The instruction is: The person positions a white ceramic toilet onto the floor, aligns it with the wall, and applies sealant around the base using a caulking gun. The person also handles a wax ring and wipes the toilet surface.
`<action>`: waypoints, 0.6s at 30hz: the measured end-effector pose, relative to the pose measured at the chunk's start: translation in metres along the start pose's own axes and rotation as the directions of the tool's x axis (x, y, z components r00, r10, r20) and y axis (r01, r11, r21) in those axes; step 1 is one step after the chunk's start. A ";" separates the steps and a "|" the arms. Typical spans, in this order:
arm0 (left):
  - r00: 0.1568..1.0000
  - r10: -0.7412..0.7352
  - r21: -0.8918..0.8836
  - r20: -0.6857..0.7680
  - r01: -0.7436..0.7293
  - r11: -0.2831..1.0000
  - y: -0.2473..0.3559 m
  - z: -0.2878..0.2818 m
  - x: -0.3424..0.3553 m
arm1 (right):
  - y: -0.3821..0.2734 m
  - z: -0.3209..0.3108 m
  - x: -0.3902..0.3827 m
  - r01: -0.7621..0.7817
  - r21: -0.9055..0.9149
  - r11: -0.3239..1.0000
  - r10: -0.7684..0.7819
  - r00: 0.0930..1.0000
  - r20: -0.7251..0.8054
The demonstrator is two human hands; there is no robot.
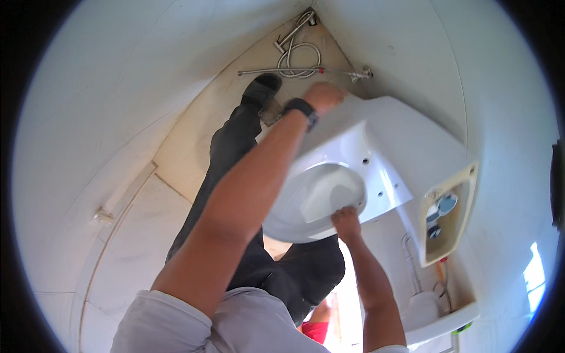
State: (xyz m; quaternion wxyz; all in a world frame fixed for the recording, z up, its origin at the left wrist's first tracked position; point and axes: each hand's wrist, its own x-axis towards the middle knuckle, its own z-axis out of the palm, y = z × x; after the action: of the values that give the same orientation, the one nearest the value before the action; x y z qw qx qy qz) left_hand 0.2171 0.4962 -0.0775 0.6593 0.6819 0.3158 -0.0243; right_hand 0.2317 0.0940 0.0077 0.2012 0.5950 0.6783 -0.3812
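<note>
A white toilet (291,226) with its tank joined on stands in front of me, turned so the tank points right. Through the tank's uncovered top (428,250), the flush fittings (445,204) show inside. My left hand (323,98), a dark watch on its wrist, is closed at the toilet's far side; it is slightly blurred and its fingertips are partly hidden. Over the near right part of the bowl's rim, my right hand (347,222) curls its fingers inward. Several small dark holes dot the top surface between bowl and tank.
A coiled metal hose (318,53) with a sprayer lies in the far corner. Close by, a straight metal hose (276,72) reaches toward a wall valve (366,73). My slippered foot (262,89) is beside them. A curved white fixture (438,326) is at lower right; red clothing (316,330) shows below.
</note>
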 end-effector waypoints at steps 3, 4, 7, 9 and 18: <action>0.888 -0.459 -0.610 -0.028 0.349 0.711 0.001 -0.052 -0.073 | -0.009 0.007 0.001 -0.073 -0.047 0.996 0.073 0.997 -0.008; 0.873 -0.484 -0.617 -0.062 0.347 0.706 0.002 -0.070 -0.093 | -0.010 0.008 0.000 -0.100 -0.013 0.995 0.100 0.995 -0.011; 0.816 -0.539 -0.599 -0.208 0.329 0.730 -0.012 -0.078 -0.160 | -0.014 0.008 -0.005 -0.158 -0.054 0.986 0.152 0.984 -0.098; 0.844 -0.400 -0.270 -0.357 0.317 0.909 -0.034 -0.050 -0.224 | -0.019 0.004 -0.015 -0.216 -0.018 0.976 0.211 0.966 -0.153; 0.689 -0.645 -0.242 -0.330 0.599 0.763 -0.080 0.087 -0.357 | -0.093 0.011 -0.041 -0.231 0.916 -0.329 0.862 0.322 0.391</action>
State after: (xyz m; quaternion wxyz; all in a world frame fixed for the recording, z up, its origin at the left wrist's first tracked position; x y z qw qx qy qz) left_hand -0.0725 0.2690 0.0011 0.5720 0.4853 0.6550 -0.0906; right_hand 0.1487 0.0590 0.0569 -0.2382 0.8877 -0.1457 -0.3662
